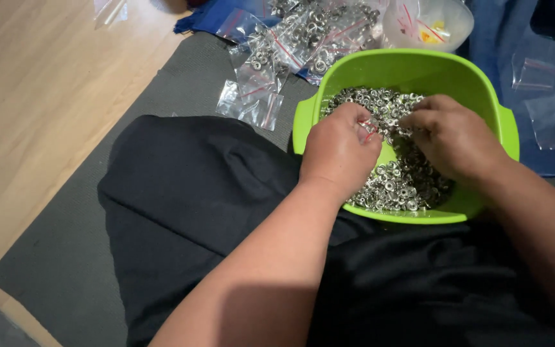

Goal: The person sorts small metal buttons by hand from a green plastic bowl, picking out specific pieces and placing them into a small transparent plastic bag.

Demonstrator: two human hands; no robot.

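Both hands sit inside the basin, on the heap of small metal eyelets that fills it. The left hand and right hand lie close together, fingertips nearly meeting. Beyond the left hand, filled zip bags lie piled on the mat. Beyond the right hand stands a bowl. Right of the right hand, empty zip bags lie on cloth.

wood floor | grey mat | blue cloth | filled bags

Lime-green basin, silvery metal rings, grey mat, black cloth.
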